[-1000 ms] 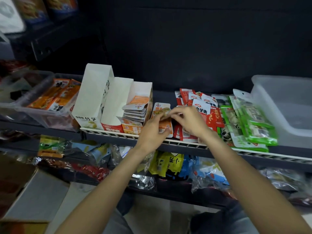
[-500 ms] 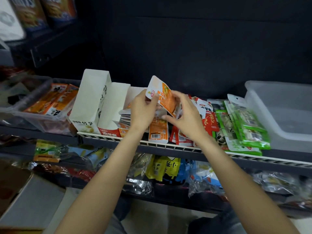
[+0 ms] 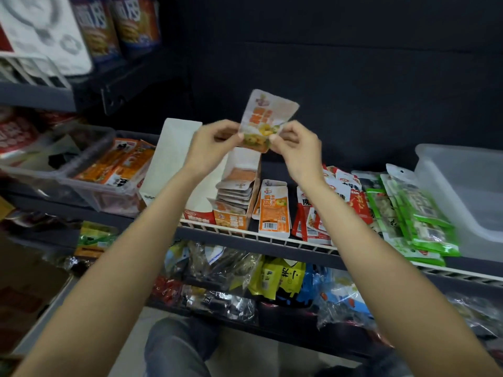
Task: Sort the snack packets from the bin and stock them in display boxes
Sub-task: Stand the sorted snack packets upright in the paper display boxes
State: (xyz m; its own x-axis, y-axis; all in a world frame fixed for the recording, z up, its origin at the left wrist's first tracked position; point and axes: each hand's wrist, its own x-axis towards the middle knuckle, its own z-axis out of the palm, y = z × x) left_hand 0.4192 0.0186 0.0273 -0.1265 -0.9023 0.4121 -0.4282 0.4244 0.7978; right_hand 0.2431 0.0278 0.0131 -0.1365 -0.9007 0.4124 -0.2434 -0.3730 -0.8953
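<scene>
Holding an orange packet (image 3: 268, 119) above the dark wire-edged shelf (image 3: 272, 238), my left hand (image 3: 215, 142) and right hand (image 3: 296, 148) pinch its lower corners; its writing is too blurred to read.

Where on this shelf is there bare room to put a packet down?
Inside the clear plastic bin at far right, which looks empty. A dark strip behind the loose orange packet. Crowded: red packets, green packets, the open orange display box.
</scene>
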